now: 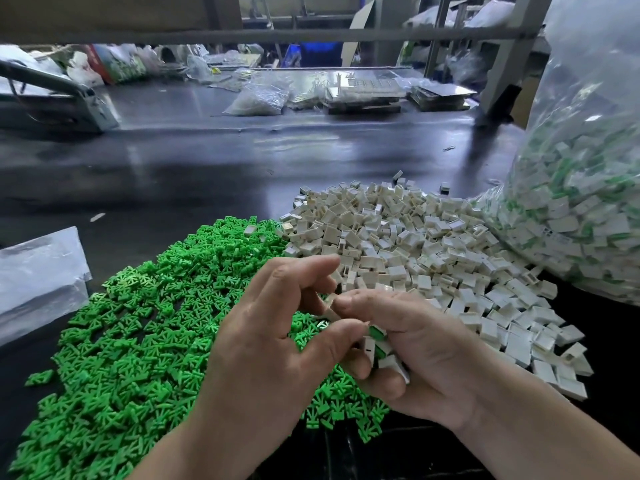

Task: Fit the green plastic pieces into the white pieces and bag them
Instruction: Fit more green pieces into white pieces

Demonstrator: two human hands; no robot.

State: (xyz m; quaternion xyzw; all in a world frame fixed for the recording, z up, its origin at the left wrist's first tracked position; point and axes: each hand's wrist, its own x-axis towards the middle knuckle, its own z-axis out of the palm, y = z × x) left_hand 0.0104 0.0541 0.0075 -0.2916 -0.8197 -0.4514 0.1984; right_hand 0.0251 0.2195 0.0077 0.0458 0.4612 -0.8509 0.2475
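Note:
A wide heap of green plastic pieces [138, 334] covers the dark table at the lower left. A heap of white pieces [408, 244] lies to its right. My right hand [426, 355] curls round several white pieces with green inserts [375, 344]. My left hand [273, 344] meets it above the green heap, thumb and fingers pinching at a small white piece [329, 303] between the two hands. A large clear bag [581, 202] of fitted white-and-green pieces stands at the right.
An empty clear plastic bag [38, 271] lies flat at the left edge. Across the dark table [207, 161] sit bags, trays and boxes [363, 91]. A grey metal frame post [509, 57] rises at the back right.

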